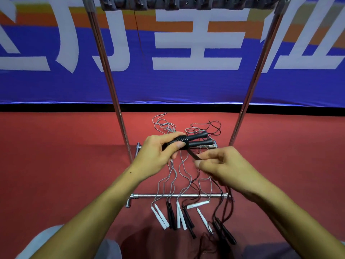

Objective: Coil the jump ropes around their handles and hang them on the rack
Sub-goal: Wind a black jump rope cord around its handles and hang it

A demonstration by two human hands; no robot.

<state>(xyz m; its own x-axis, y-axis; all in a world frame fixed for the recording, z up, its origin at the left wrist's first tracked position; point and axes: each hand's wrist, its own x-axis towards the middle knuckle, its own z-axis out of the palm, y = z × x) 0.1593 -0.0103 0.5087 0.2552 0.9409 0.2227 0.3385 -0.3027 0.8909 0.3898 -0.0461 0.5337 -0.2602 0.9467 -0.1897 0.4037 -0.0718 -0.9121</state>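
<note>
My left hand (162, 152) grips a pair of black jump-rope handles (199, 139) held side by side, with black cord coiled (180, 139) around their left part. My right hand (222, 165) pinches the free end of that black cord (194, 155) just below the handles. On the red floor lie several more ropes: white handles (161, 216) and black handles (172, 215) near me, their grey and black cords (179, 176) running away under my hands. The metal rack (115, 101) stands over them, its hook bar (186, 2) at the top edge.
The rack's lower crossbar (179, 195) lies across the cords on the floor, and its right upright (255, 81) slants up. A blue banner with white characters (196, 43) hangs behind. My knees (74, 247) fill the bottom edge.
</note>
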